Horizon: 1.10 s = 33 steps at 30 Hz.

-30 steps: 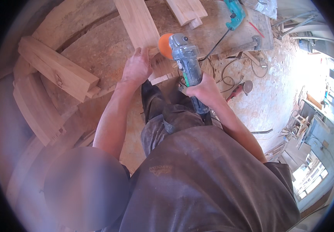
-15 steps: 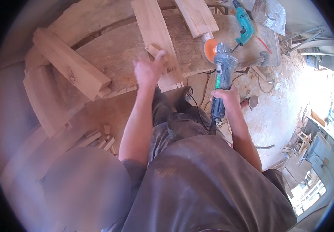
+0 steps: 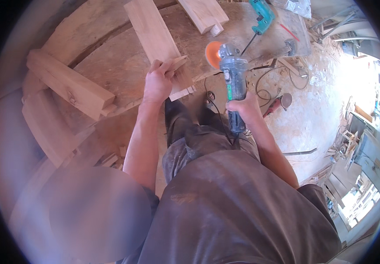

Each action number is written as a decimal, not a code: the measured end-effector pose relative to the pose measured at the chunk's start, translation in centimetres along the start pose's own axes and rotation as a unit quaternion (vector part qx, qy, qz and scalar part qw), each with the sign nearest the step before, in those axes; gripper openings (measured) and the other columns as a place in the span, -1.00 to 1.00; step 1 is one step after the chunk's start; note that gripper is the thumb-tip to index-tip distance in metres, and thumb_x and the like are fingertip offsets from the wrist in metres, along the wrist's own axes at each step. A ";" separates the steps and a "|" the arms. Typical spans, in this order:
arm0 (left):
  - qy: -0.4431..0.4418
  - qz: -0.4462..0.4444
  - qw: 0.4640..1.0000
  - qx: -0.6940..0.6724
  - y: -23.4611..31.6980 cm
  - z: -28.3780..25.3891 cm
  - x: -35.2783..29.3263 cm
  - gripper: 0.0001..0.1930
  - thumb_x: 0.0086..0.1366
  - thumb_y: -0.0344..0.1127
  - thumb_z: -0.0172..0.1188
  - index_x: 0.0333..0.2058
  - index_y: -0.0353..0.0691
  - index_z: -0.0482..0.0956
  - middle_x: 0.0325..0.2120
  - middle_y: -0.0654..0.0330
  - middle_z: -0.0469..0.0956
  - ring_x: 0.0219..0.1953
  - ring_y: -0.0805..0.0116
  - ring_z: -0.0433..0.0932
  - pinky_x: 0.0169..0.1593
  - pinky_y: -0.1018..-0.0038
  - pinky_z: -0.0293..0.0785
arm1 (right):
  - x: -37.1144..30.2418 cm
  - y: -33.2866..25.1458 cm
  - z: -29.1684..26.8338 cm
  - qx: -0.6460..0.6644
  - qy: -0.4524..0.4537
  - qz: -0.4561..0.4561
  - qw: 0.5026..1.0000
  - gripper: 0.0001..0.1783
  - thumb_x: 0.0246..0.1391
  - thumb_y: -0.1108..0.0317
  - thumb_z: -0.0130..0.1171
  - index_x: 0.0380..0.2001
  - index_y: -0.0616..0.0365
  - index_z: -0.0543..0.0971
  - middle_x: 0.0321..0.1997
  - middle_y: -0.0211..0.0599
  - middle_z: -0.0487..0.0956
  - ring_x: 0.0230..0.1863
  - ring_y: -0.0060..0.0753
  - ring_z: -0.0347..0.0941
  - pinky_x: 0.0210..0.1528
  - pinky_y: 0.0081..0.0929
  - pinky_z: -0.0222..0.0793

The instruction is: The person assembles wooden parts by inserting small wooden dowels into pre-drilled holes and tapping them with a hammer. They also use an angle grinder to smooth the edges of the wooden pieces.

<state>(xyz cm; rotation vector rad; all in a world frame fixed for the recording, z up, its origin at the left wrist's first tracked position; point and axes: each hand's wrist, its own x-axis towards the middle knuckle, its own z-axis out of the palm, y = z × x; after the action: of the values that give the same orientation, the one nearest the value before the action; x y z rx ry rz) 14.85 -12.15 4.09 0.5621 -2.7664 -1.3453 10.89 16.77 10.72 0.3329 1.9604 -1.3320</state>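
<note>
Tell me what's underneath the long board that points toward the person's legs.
The board lies on the wooden bench, whose worn top shows on both sides of it. Whatever is directly beneath the board can't be seen, because the board covers it.

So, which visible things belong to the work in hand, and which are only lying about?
Seemingly in the work:
grinder with orange disc, in the right hand
small wood piece, in the left hand
long board by that hand

Seemingly just lying about:
teal drill
red tool on the floor
red stick
plastic bag
</note>
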 end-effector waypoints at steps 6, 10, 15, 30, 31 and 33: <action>0.011 -0.017 0.999 0.036 0.1 -0.1 0.5 -0.62 0.23 -0.48 0.22 0.05 -0.35 0.60 -0.12 -0.12 0.62 -0.01 -0.15 0.60 0.04 0.18 0.53 | 0.5 1.6 1.4 -0.098 -0.008 -0.039 0.994 -0.53 -0.34 0.32 0.40 -0.26 0.28 0.57 -0.44 -0.27 0.60 -0.40 -0.42 0.54 -0.28 -0.37 0.45; -0.002 -0.017 1.000 0.017 0.2 -0.2 0.7 -0.65 0.20 -0.46 0.20 -0.01 -0.30 0.63 -0.14 -0.14 0.60 -0.06 -0.22 0.58 0.02 0.07 0.52 | 0.4 0.5 2.4 -0.137 -0.025 -0.044 0.989 -0.43 -0.35 0.24 0.39 -0.19 0.32 0.56 -0.38 -0.13 0.62 -0.31 -0.26 0.58 -0.16 -0.30 0.48; -0.007 -0.005 1.000 0.010 -0.2 -0.1 0.8 -0.66 0.20 -0.46 0.20 -0.02 -0.28 0.64 -0.15 -0.13 0.61 -0.07 -0.22 0.59 0.02 0.07 0.52 | 0.7 0.6 3.6 -0.143 -0.028 -0.040 0.988 -0.36 -0.36 0.24 0.38 -0.12 0.34 0.54 -0.35 -0.08 0.62 -0.28 -0.21 0.58 -0.12 -0.29 0.48; 0.015 0.028 0.999 0.025 -0.5 0.1 0.7 -0.66 0.20 -0.46 0.18 -0.03 -0.35 0.65 -0.23 -0.08 0.63 -0.15 -0.12 0.64 -0.02 0.18 0.55 | 0.6 -0.1 4.0 -0.155 -0.039 -0.027 0.987 -0.37 -0.34 0.25 0.38 -0.11 0.34 0.54 -0.31 -0.01 0.65 -0.23 -0.12 0.63 -0.08 -0.27 0.50; 0.015 0.030 0.999 0.024 -0.5 0.1 0.7 -0.66 0.20 -0.47 0.18 -0.03 -0.35 0.65 -0.23 -0.08 0.62 -0.16 -0.12 0.64 -0.02 0.18 0.55 | 0.7 0.1 4.1 -0.156 -0.039 -0.029 0.987 -0.36 -0.34 0.24 0.38 -0.10 0.34 0.54 -0.30 0.00 0.66 -0.22 -0.09 0.64 -0.07 -0.26 0.50; 0.015 0.032 0.999 0.021 -0.5 0.1 0.6 -0.66 0.20 -0.47 0.19 -0.03 -0.35 0.65 -0.23 -0.08 0.62 -0.16 -0.12 0.63 -0.02 0.18 0.55 | 0.7 0.4 4.1 -0.151 -0.039 -0.032 0.987 -0.35 -0.35 0.24 0.38 -0.10 0.34 0.54 -0.29 0.03 0.66 -0.20 -0.06 0.64 -0.06 -0.24 0.51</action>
<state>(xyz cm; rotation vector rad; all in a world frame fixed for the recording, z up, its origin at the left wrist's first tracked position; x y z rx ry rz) 14.40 -12.57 3.59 0.4872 -2.7702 -1.2579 12.37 13.16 9.09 0.0706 2.0821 -1.0487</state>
